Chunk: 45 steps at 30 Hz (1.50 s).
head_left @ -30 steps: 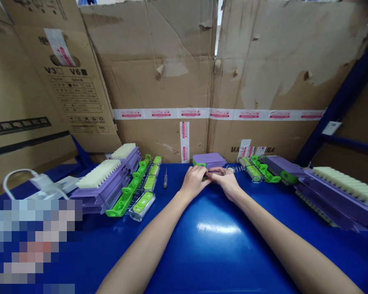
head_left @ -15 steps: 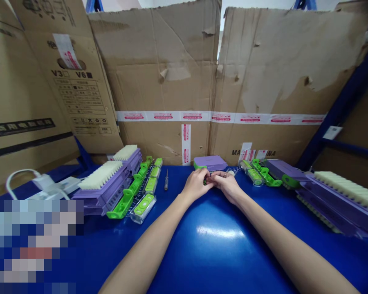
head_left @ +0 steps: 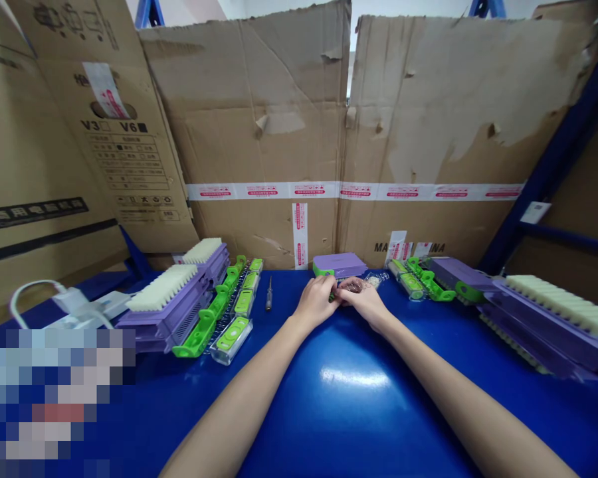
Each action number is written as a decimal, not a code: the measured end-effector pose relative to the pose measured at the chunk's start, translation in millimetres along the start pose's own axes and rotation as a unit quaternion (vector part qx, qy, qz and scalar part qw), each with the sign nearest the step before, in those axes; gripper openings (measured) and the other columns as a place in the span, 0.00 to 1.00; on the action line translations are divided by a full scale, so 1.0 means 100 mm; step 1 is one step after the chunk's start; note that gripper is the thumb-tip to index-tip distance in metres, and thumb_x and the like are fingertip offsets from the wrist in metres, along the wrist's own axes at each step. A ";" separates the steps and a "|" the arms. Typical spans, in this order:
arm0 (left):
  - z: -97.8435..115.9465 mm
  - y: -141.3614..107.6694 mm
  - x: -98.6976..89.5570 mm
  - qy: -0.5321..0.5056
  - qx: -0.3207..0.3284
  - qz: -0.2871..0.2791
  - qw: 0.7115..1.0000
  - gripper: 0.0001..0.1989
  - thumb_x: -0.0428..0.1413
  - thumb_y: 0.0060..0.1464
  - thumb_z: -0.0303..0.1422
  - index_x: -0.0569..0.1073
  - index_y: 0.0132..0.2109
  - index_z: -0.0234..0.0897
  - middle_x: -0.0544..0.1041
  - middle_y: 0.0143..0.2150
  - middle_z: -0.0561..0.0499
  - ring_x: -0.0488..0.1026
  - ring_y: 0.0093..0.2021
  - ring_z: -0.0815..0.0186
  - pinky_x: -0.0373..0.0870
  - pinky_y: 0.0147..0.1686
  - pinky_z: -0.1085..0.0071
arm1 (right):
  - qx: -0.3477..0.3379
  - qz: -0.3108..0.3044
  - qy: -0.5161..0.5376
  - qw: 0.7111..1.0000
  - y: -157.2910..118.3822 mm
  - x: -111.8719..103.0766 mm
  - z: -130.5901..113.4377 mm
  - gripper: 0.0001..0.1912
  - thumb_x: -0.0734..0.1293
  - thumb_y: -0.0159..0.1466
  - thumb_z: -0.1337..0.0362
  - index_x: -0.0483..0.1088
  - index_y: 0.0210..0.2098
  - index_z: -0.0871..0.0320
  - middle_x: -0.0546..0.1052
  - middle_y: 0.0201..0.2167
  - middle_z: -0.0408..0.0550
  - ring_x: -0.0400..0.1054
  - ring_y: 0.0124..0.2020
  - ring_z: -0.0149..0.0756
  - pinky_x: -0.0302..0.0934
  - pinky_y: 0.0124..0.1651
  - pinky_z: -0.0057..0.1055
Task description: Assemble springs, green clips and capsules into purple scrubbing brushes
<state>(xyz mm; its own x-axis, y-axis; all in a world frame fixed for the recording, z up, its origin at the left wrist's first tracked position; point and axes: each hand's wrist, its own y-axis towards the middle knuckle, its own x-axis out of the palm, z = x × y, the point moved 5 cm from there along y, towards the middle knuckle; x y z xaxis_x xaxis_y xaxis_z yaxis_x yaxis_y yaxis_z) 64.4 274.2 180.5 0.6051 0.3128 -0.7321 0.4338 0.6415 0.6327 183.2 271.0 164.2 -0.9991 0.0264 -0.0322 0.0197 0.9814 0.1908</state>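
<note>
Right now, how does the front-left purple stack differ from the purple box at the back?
Stack: cream ribbed pad on top; box: smooth purple top.
Stack: visibly layered; box: looks like one low piece.
Stack: long side runs toward the back; box: lies crosswise.
Both are purple and on the blue table.

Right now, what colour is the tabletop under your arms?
The tabletop is shiny blue, and it shows best in the head view.

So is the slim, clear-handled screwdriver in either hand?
No, the screwdriver lies on the blue table, apart from the left hand and right hand.
</note>
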 end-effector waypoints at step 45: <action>0.06 0.07 -0.02 -0.106 -0.051 0.077 0.990 0.06 0.59 0.49 0.27 0.74 0.37 0.35 0.78 0.36 0.49 0.73 0.39 0.62 0.66 0.42 0.65 | -0.024 0.135 0.050 0.989 -0.06 -0.08 -0.09 0.23 0.71 0.46 0.62 0.67 0.41 0.60 0.78 0.28 0.48 0.74 0.36 0.44 0.67 0.39 0.35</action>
<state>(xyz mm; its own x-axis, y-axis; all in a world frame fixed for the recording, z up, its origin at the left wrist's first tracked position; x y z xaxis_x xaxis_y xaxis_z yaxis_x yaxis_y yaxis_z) 70.6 273.4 187.4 0.7902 0.2649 -0.5526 0.2620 0.6691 0.6955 190.3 262.7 171.8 -0.9566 0.2644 0.1225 0.2863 0.9312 0.2254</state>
